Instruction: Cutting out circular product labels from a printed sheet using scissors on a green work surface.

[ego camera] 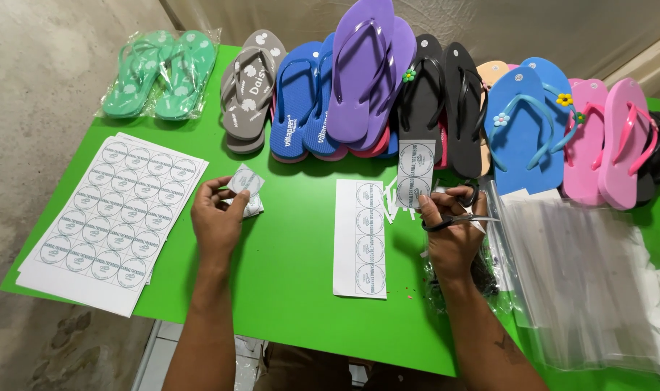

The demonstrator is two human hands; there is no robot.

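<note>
Flip-flops [388, 94] line the bench's [286, 268] far edge across the upper frame. Sticker sheets [109, 217] lie lower left, a label strip [360, 237] at centre, plastic bags [583, 275] lower right.

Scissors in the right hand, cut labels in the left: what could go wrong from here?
1. The right hand holds the scissors close to the paper strip; a crooked cut might clip a printed circle.
2. The left hand pinches several small cut labels loosely; some could slip onto the green table.
3. Paper offcuts could get mixed with good labels.
</note>
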